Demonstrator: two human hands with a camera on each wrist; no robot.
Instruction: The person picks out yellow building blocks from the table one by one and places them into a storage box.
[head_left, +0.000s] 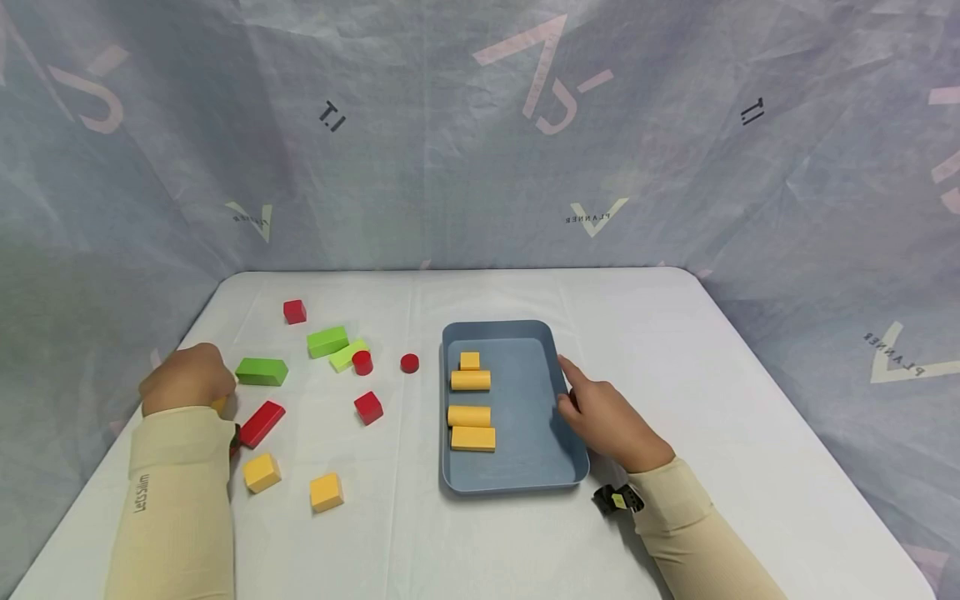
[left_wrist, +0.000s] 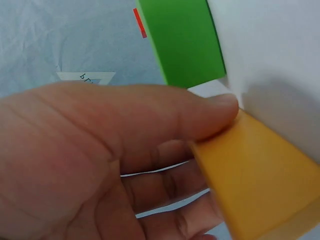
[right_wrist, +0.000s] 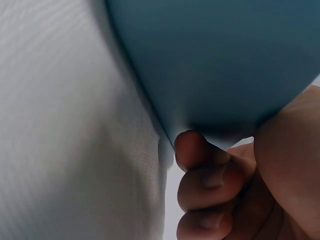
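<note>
At the table's left side, my left hand [head_left: 187, 379] pinches a yellow block [left_wrist: 265, 175] between thumb and fingers. The head view shows only a small bit of that block past the knuckles. A green block [left_wrist: 187, 42] lies just beyond the thumb. My right hand [head_left: 611, 421] holds the right wall of a blue-grey tray [head_left: 517, 487], its thumb over the rim and other fingers curled against the outside. Inside the tray, along its left half, are a small yellow cube [head_left: 469, 361], two yellow cylinders [head_left: 470, 381] and a yellow rectangular block [head_left: 473, 439].
Loose on the white table [head_left: 735, 467] are two yellow cubes [head_left: 326, 492], a long red block [head_left: 262, 424], red cubes [head_left: 368, 408], red cylinders [head_left: 409, 363] and more green blocks [head_left: 327, 342]. A grey printed curtain [head_left: 450, 167] hangs behind the table.
</note>
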